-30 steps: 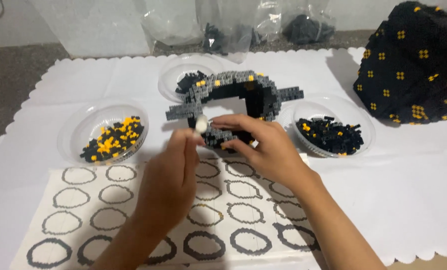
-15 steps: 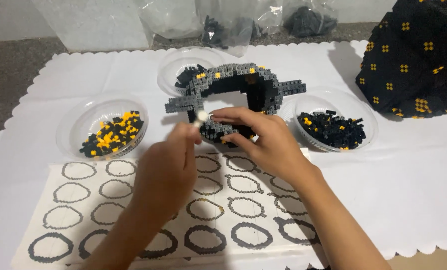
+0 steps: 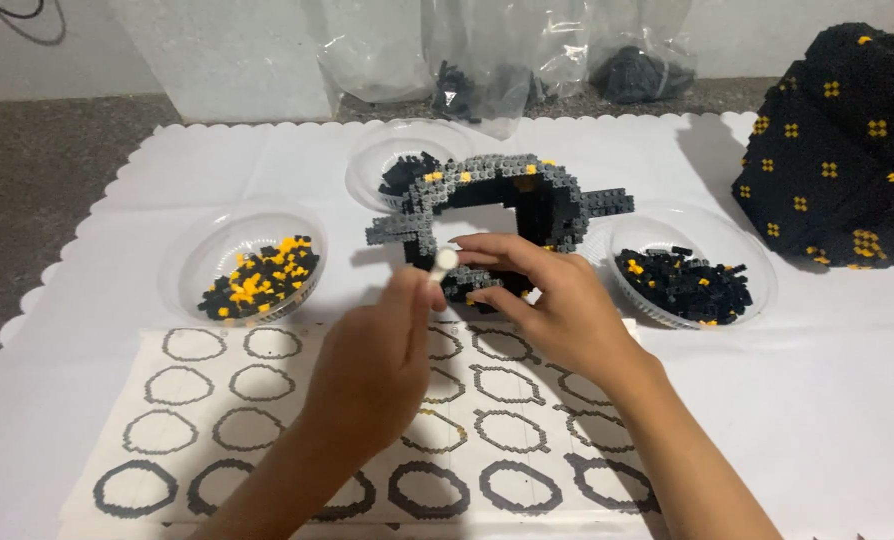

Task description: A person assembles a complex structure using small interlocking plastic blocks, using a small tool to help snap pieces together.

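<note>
left hand [image 3: 372, 365]: pinches white stick tool [image 3: 441, 265]
right hand [image 3: 547, 300]: fingers curled on grey-black brick ring [image 3: 497, 215], gripping its near edge

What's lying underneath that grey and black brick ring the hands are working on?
The brick ring rests on a white scalloped mat, its back over a clear bowl of black bricks. The right hand covers its front edge, so what lies beneath there cannot be seen.
</note>
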